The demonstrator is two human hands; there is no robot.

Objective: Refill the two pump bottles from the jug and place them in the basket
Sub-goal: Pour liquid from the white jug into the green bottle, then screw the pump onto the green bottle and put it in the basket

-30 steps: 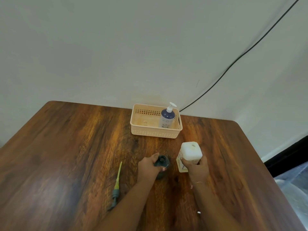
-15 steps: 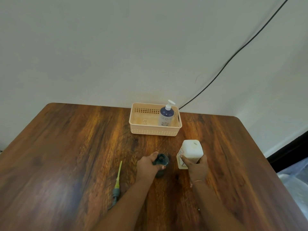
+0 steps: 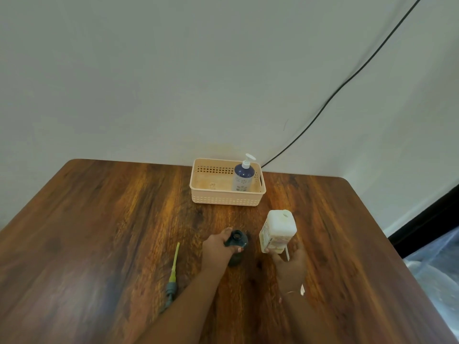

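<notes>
My left hand (image 3: 216, 250) grips a dark bottle (image 3: 237, 244) that stands upright on the table with its neck open and no pump on it. My right hand (image 3: 289, 265) holds the white jug (image 3: 278, 229) from below, just right of the dark bottle; the jug is off the table and its open mouth faces up. The removed pump (image 3: 173, 276), with a yellow-green tube and a grey head, lies on the table left of my left arm. A blue pump bottle (image 3: 243, 175) with a white pump stands in the right end of the beige basket (image 3: 218, 197).
The wooden table (image 3: 99, 232) ends at a wall behind the basket. A black cable (image 3: 330, 100) runs down the wall to the table's back edge. The table's right edge drops off to a floor with clear plastic (image 3: 437, 266).
The jug has risen off the table in my right hand and its top tilts a little more upright. My left hand keeps its hold on the dark bottle.
</notes>
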